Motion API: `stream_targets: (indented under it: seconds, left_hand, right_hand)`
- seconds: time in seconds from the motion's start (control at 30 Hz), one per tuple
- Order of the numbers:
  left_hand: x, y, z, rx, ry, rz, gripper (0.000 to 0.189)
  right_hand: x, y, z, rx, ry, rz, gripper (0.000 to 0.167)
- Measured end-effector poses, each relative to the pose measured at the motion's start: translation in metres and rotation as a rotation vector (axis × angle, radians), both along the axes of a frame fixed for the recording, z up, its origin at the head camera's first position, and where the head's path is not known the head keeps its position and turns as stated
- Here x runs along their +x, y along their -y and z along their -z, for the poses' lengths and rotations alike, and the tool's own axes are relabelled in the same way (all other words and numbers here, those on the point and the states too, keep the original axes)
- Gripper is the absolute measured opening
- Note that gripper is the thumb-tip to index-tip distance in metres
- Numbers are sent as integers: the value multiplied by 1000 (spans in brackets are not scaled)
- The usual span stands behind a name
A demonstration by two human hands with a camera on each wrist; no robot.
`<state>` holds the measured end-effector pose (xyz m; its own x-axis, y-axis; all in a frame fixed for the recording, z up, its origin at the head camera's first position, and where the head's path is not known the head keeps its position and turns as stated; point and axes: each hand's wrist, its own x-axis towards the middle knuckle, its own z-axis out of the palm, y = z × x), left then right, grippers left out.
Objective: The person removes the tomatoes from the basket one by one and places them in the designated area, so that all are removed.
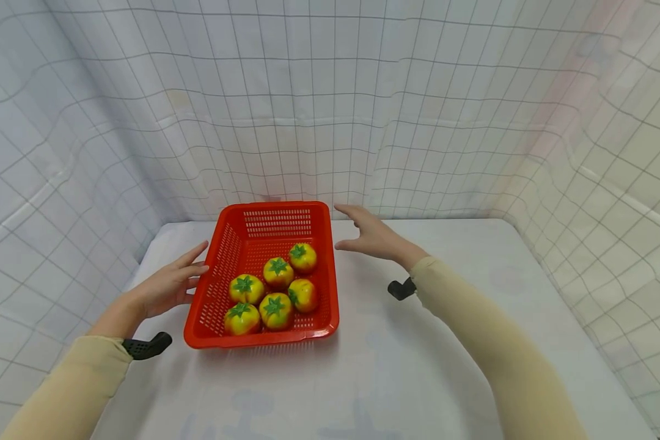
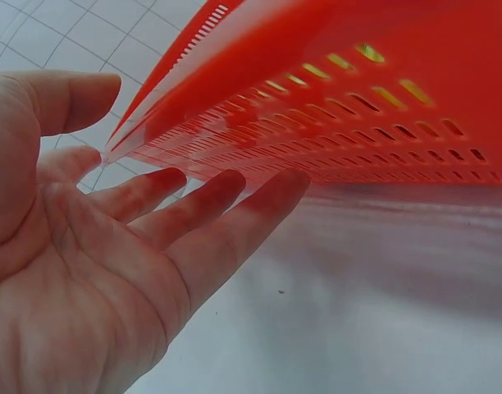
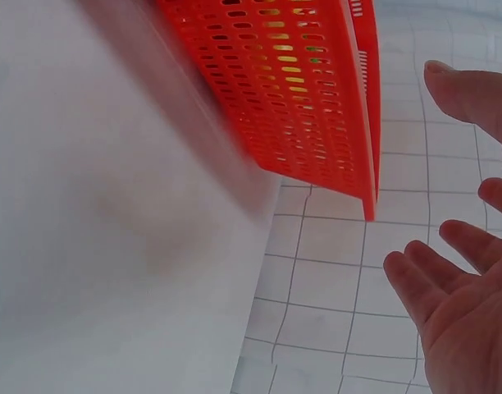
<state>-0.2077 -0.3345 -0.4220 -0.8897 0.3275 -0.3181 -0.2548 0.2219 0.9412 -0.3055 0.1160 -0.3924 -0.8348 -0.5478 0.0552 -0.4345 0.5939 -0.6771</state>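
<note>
A red plastic basket (image 1: 334, 287) with slotted walls stands on the white table, left of the middle. Several yellow-red toy tomatoes (image 1: 275, 311) with green leafy tops lie inside, mostly toward its near half. My left hand (image 1: 167, 286) is at the basket's left side, fingers spread and fairly straight; in the left wrist view the fingertips (image 2: 292, 182) come right up to the slotted wall. On the other side, my right hand (image 1: 375, 235) hovers just off the basket's far right corner, thumb and fingers apart, with a gap to the rim in the right wrist view.
The white table (image 1: 418, 366) extends to the right and in front of the basket. White grid-patterned curtains (image 1: 319, 110) enclose it at the back and both sides. A black wrist-camera mount (image 1: 148, 346) sticks out from the left wrist, another (image 1: 401, 289) from the right.
</note>
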Motion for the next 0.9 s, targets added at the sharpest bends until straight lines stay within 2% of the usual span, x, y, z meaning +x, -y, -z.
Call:
stream_targets:
  seconds: [0.23,0.47,0.9]
  left_hand:
    - [1,0,2,45,0,3,79]
    - [2,0,3,78,5,2,78]
    - [2,-1,5,106,8,7,74]
  right_hand:
    - [-2,15,2,-40,16,-52,90]
    - [-3,25,0,-30,33,-62,89]
    - [-8,39,-5,0,-15,-122,88]
